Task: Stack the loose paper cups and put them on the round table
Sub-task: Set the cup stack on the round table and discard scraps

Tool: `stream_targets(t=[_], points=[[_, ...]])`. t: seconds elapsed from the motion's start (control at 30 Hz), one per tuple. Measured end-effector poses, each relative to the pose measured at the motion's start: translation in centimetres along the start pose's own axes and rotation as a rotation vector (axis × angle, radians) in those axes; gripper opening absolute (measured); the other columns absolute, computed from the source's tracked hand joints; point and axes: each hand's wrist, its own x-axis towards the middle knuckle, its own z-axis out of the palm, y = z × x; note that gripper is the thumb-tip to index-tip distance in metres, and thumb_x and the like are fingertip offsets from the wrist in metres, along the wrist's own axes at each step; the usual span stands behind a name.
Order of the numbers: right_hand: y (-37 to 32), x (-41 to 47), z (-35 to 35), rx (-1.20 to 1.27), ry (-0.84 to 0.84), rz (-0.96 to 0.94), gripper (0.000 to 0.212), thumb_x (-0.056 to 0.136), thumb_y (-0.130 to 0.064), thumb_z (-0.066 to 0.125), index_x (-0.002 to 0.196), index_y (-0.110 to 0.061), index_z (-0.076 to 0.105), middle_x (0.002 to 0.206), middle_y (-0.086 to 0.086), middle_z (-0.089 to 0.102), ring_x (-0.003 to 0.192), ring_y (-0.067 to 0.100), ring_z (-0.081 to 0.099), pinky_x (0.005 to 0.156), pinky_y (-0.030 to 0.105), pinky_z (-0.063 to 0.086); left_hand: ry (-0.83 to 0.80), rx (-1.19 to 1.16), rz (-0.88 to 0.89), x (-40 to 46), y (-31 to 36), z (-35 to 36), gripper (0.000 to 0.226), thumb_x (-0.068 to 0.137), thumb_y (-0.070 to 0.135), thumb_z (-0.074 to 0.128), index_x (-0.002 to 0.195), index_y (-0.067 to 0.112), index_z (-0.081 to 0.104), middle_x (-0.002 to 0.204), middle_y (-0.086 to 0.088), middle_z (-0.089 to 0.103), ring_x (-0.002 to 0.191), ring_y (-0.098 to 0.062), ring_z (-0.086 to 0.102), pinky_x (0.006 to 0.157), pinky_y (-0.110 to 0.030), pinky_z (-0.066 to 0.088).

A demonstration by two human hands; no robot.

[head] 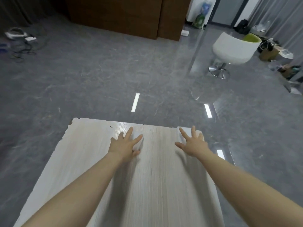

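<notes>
Hands spread wide, the left hand (125, 144) and right hand (192, 143) lie flat on the pale wooden board (82, 161), holding nothing, seemingly as a ready pose, while no paper cups or round table appear in view, only a white chair (232, 49) nearby.

No readable text here, no labels, no brands, no numbers, no signs, everything blurred by motion

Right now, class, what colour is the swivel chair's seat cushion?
Yellow-green seat cushion, inside the white shell; the head view shows it.
</notes>
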Motion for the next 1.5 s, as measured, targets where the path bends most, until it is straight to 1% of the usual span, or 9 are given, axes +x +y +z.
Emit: stream_targets(t=[0.13,0.27,0.47,0.7,0.8,0.93,1.1,1.3,1.5], points=[[0.0,3.0,1.0,0.058,0.007,0.006,0.072,0.09,-0.07,0.028,0.146,-0.049,-0.012,0.159,0.003,-0.019,0.141,0.044,0.018,0.105,0.05,0.038,0.01,0.065,0.029,2.3,0.8,0.5,0.065,0.096,0.062,0.029,0.151,0.043,-0.001,0.161,-0.001,-0.011,0.139,-0.035,0.024,0.101,-0.047,0.038],[-0.6,3.6,2.5,0.035,0.133,0.006,0.065,0.096,-0.057,0.03,0.149,-0.043,-0.003,0.161,0.007,-0.005,0.13,0.039,0.031,0.091,0.042,0.044,0.15,0.024,-0.017,2.8,2.3,1.2,0.05,0.099,0.049,0.035,0.144,0.031,0.025,0.152,-0.007,0.023,0.123,-0.034,0.036,0.087,-0.04,0.044],[-0.7,2.9,3.1,-0.023,0.139,-0.046,0.064,0.097,-0.048,0.032,0.15,-0.04,-0.002,0.16,0.009,-0.005,0.116,0.032,0.039,0.084,0.034,0.042,0.125,-0.019,-0.026,2.6,2.6,2.2,0.053,0.101,0.04,0.031,0.15,0.03,0.013,0.159,-0.009,0.007,0.137,-0.038,0.02,0.1,-0.041,0.039],[-1.0,-0.9,2.4,0.061,0.064,-0.098,0.064,0.094,-0.041,0.042,0.149,-0.042,0.011,0.161,0.002,0.002,0.126,0.035,0.033,0.09,0.037,0.041,-0.078,-0.096,-0.033,2.5,2.5,-0.3,0.052,0.102,0.036,0.031,0.151,0.034,0.015,0.16,-0.006,0.008,0.139,-0.038,0.019,0.101,-0.043,0.038],[-0.6,-4.6,1.9,0.15,0.117,-0.115,0.063,0.092,-0.042,0.046,0.148,-0.044,0.017,0.16,-0.003,0.009,0.127,0.032,0.034,0.095,0.037,0.04,-0.038,-0.186,-0.016,0.0,3.0,-1.4,0.052,0.102,0.036,0.034,0.151,0.039,0.018,0.16,-0.001,0.012,0.137,-0.033,0.024,0.099,-0.039,0.04],[-0.1,-11.2,1.2,0.216,0.188,-0.106,0.063,0.09,-0.043,0.046,0.146,-0.048,0.019,0.159,-0.011,0.012,0.128,0.028,0.034,0.097,0.036,0.038,0.206,-0.27,0.03,-5.6,4.7,-1.7,0.05,0.098,0.037,0.041,0.146,0.046,0.028,0.159,0.009,0.015,0.135,-0.024,0.027,0.089,-0.03,0.044],[0.9,-21.2,0.1,0.269,0.298,-0.016,0.06,0.09,-0.047,0.044,0.145,-0.05,0.022,0.158,-0.017,0.012,0.13,0.022,0.031,0.102,0.035,0.035,0.308,-0.343,0.174,-13.3,7.3,-2.8,0.048,0.098,0.043,0.042,0.144,0.05,0.03,0.157,0.016,0.016,0.139,-0.018,0.021,0.091,-0.026,0.041],[3.0,-33.9,1.9,0.244,0.451,0.221,0.06,0.086,-0.048,0.048,0.143,-0.047,0.031,0.157,-0.014,0.02,0.125,0.025,0.037,0.095,0.033,0.035,0.406,-0.282,0.416,-20.4,12.2,-6.0,0.049,0.096,0.043,0.048,0.143,0.046,0.034,0.157,0.014,0.021,0.139,-0.02,0.022,0.093,-0.033,0.042],[7.6,-46.5,6.2,0.288,0.422,0.509,0.056,0.088,-0.048,0.048,0.142,-0.046,0.033,0.156,-0.012,0.022,0.121,0.027,0.039,0.094,0.035,0.038,0.409,-0.283,0.681,-27.1,20.3,-6.5,0.047,0.095,0.035,0.052,0.141,0.042,0.042,0.154,0.013,0.028,0.136,-0.019,0.027,0.088,-0.035,0.043]])
